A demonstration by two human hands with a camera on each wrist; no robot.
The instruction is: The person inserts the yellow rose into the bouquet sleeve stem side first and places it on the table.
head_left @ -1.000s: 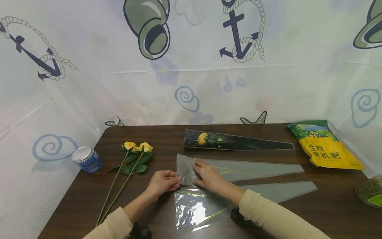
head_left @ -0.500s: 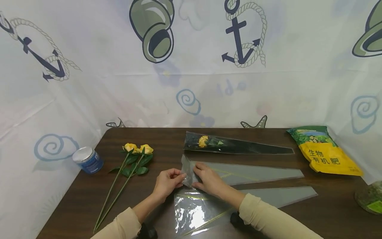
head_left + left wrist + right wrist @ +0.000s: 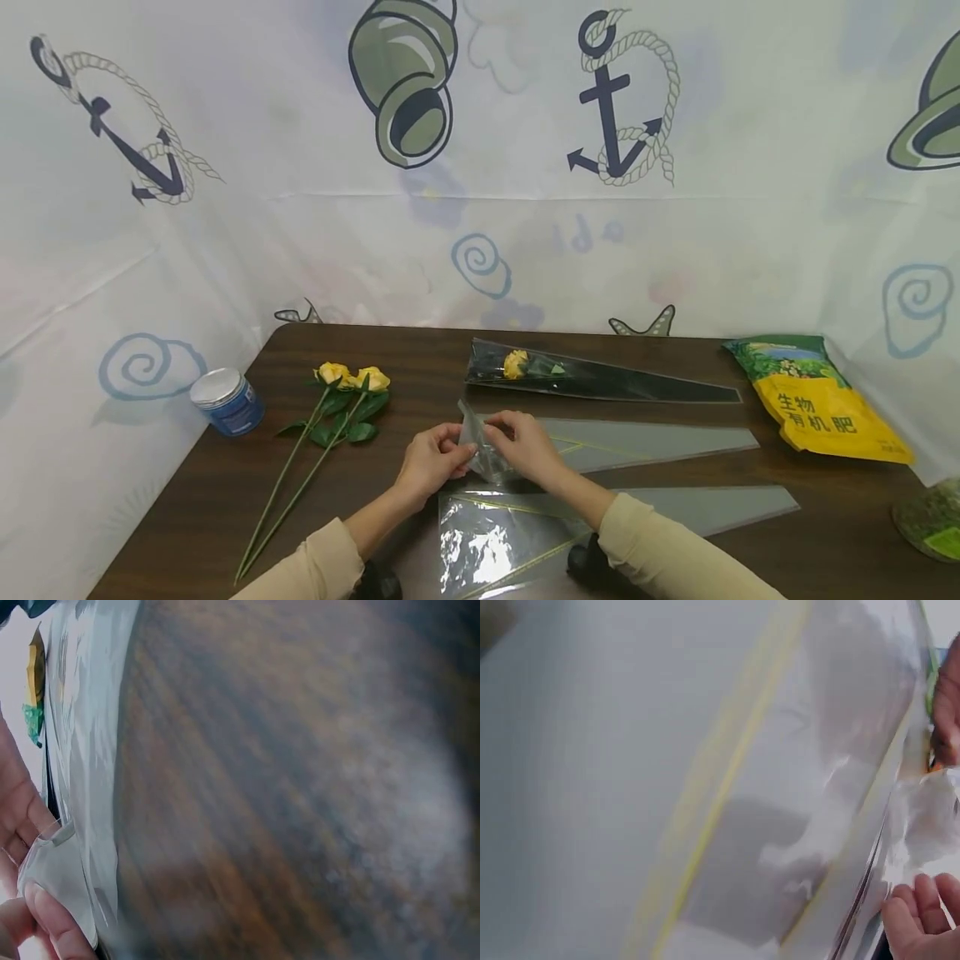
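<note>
A clear, tapered flower sleeve [image 3: 660, 440] lies on the table, its wide left end raised and bent between the hands. My left hand [image 3: 435, 457] pinches the film's left edge between thumb and fingers. Opposite it, my right hand [image 3: 525, 448] has bent fingers at the same film [image 3: 930, 817] and appears to pinch it. In the left wrist view, my left thumb [image 3: 56, 922] presses on the film. A second clear sleeve [image 3: 720, 508] with yellow lines lies flat nearer me, partly under my right forearm. Two yellow roses [image 3: 351, 377] with long stems lie left of the hands.
Behind the hands lies a dark sleeve [image 3: 637, 385] with a yellow rose inside. A blue jar [image 3: 228, 404] with a silver lid stands at the left edge. A yellow and green fertilizer bag [image 3: 817, 408] and a jar with green contents [image 3: 930, 517] are at right.
The sleeve's wide end has gone from lying nearly flat to raised and crumpled. My left hand has moved slightly right; my right fingers have bent and lifted. The head view has tilted up.
</note>
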